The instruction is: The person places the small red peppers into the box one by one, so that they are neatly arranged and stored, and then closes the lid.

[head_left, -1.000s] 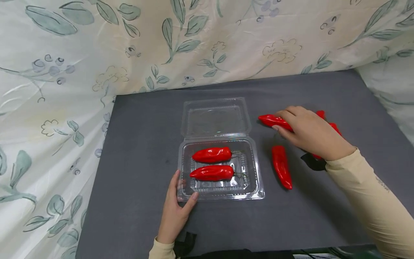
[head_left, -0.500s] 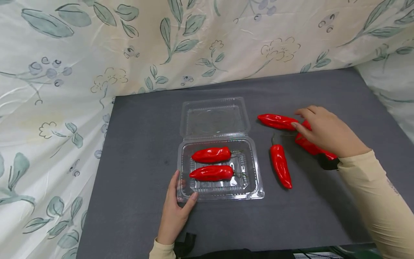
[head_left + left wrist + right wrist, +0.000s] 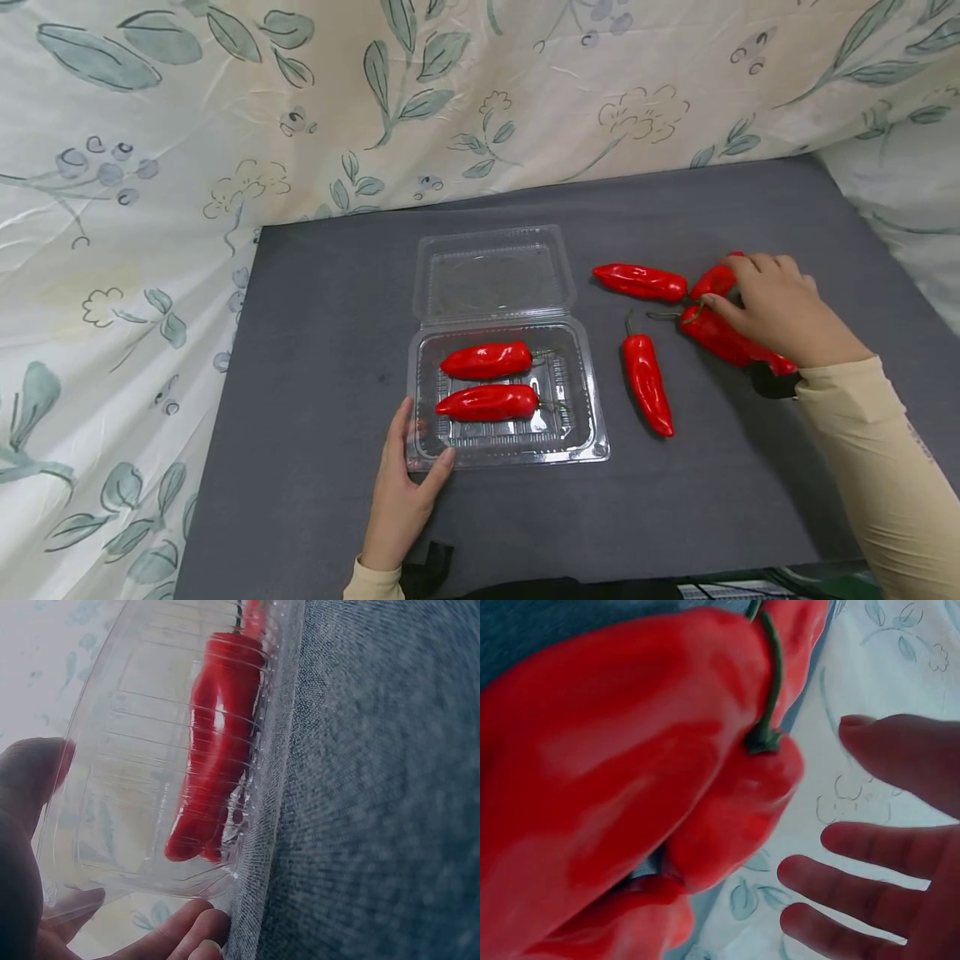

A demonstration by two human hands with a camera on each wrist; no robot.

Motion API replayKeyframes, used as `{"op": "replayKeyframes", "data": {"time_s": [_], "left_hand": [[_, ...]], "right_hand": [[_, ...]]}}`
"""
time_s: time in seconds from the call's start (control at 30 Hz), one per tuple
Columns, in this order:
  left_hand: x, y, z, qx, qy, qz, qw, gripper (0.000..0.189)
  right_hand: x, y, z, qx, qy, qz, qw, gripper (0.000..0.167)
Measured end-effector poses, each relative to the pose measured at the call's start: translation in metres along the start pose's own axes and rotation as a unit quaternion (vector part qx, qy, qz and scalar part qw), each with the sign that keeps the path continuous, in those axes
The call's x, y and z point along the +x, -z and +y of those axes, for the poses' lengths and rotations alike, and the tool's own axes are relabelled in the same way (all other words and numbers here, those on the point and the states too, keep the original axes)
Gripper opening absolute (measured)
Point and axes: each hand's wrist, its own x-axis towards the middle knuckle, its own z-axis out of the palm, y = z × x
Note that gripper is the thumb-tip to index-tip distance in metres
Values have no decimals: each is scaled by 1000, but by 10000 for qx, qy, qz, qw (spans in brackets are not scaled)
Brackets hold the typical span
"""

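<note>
Head view: our left hand (image 3: 401, 508) rests with thumb and fingers apart at a corner of the clear container (image 3: 517, 457), in which 2 red peppers (image 3: 487, 403) lie. Our right hand (image 3: 787, 312) reaches over loose peppers (image 3: 720, 337) crowded on the desk (image 3: 337, 350); a hasty pinch might drag a neighbour along.

Left wrist view: the thin plastic could buckle if we press harder.

Right wrist view: thumb and 3 fingers stand apart, nothing between them; tugging a green stem (image 3: 774, 675) might snap it.

Fingers and palm of the right hand (image 3: 787, 312) partly hide red peppers (image 3: 716, 282); the sleeve (image 3: 877, 458) runs out of frame.
</note>
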Motion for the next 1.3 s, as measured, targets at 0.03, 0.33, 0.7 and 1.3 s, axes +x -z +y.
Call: {"op": "replayKeyframes", "data": {"time_s": [0.03,0.33,0.7,1.3], "left_hand": [[0,0,0,-4,-26,-2,10000,82],[1,-2,1,-5,-14,-6,10000,81],[2,-2,3,-16,63,109,9999,84],[2,-5,4,38,-33,139,9999,85]], "right_hand": [[0,-1,2,-21,-118,-26,9999,56],[-3,-3,13,334,-1020,-87,9942,69],[-7,-5,20,752,-1658,-102,9832,74],[-16,-16,34,934,-1786,-254,9791,70]]}}
